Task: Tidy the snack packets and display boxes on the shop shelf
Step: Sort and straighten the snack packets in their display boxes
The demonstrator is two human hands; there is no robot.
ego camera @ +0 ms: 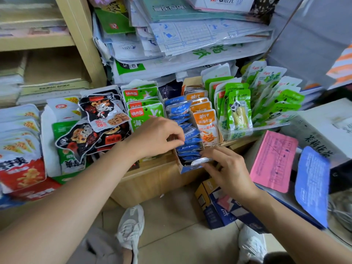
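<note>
Blue foil packets (190, 138), glossy and crinkled, stand on edge in a narrow cardboard display box (182, 169) at the front lip of the wooden shelf (152, 180), leaning unevenly. The left hand (154, 138) pinches their tops with curled fingers; the right hand (228, 170) pinches the silvery edge of the front packet (202, 160). This row looks half-straightened. Just beside it, the orange packets (206, 124) stand fairly neat. Farther out, the green panda packets (240, 111) fan crookedly and the black packets (99, 119) sprawl loose over their neighbours, so I judge most of the tidying remains.
</note>
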